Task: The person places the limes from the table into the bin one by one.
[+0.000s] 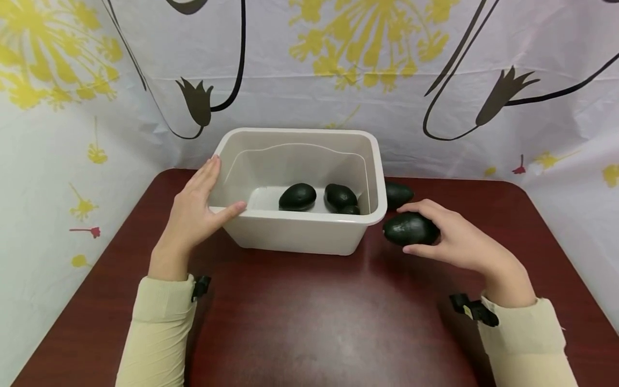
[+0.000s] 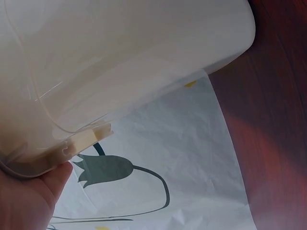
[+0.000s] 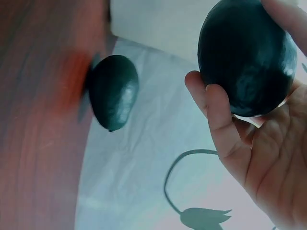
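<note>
A white plastic tub (image 1: 300, 231) stands on the dark red table (image 1: 319, 317). Two dark avocados (image 1: 297, 196) lie in it, with a third (image 1: 350, 209) partly hidden by the front rim. My left hand (image 1: 200, 207) rests flat against the tub's left wall, thumb on the front rim; the left wrist view shows the tub (image 2: 120, 62) close up. My right hand (image 1: 447, 236) grips another avocado (image 1: 410, 229) just right of the tub, seen large in the right wrist view (image 3: 247, 55). One more avocado (image 1: 397, 193) (image 3: 112, 91) lies on the table behind it.
A white cloth printed with yellow flowers and dark tulips (image 1: 309, 70) hangs behind and at both sides of the table. The table's rounded back corners meet it. Bare tabletop lies in front of the tub, between my two sleeves.
</note>
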### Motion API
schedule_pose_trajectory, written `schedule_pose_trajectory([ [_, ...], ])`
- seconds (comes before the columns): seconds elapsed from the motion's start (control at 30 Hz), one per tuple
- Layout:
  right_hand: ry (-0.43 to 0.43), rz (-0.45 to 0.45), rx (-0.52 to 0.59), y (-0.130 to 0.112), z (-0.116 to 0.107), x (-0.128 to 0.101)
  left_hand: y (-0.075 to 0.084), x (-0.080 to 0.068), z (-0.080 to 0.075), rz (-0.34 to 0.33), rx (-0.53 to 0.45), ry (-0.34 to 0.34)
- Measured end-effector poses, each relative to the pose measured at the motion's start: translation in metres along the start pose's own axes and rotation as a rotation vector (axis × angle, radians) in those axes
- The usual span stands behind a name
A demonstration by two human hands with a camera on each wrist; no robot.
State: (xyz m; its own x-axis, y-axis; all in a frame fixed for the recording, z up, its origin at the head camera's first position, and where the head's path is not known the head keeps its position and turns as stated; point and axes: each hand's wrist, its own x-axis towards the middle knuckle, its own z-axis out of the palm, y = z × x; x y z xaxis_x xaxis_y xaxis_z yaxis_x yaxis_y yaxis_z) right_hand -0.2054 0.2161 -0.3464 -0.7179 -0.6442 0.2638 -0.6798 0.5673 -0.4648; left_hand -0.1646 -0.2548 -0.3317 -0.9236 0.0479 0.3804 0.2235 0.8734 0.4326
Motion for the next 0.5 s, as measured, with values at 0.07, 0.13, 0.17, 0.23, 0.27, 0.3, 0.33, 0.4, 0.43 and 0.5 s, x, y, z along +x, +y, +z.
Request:
schedule_pose_trajectory([
  [0.07, -0.008, 0.003, 0.012, -0.004, -0.003, -0.002, 0.000, 0.001, 0.000, 0.000, -0.001, -0.002],
  [0.13, -0.015, -0.002, 0.025, -0.008, -0.006, -0.003, 0.000, 0.001, 0.000, 0.001, 0.000, -0.006],
  [0.17, -0.019, -0.009, 0.034, -0.010, -0.008, -0.003, 0.001, 0.001, 0.000, 0.000, 0.000, -0.008],
  [0.23, -0.024, -0.014, 0.058, -0.013, -0.009, -0.004, 0.001, 0.001, 0.000, -0.004, 0.004, -0.010],
  [0.27, -0.027, -0.018, 0.071, -0.015, -0.010, -0.003, 0.001, 0.000, -0.001, -0.007, 0.005, -0.012],
  [0.3, -0.030, -0.023, 0.083, -0.017, -0.011, -0.003, 0.001, 0.000, -0.001, -0.010, 0.006, -0.013],
  [0.33, -0.031, -0.030, 0.094, -0.019, -0.011, -0.003, 0.000, -0.001, -0.001, -0.012, 0.005, -0.011],
  [0.4, -0.027, -0.046, 0.103, -0.023, -0.013, -0.002, 0.000, -0.001, -0.001, -0.013, 0.001, -0.007],
  [0.43, -0.023, -0.057, 0.106, -0.026, -0.014, -0.002, 0.000, -0.001, -0.001, -0.011, -0.002, -0.005],
  [0.5, -0.010, -0.081, 0.105, -0.030, -0.016, -0.001, -0.001, -0.001, 0.000, -0.005, -0.005, 0.002],
])
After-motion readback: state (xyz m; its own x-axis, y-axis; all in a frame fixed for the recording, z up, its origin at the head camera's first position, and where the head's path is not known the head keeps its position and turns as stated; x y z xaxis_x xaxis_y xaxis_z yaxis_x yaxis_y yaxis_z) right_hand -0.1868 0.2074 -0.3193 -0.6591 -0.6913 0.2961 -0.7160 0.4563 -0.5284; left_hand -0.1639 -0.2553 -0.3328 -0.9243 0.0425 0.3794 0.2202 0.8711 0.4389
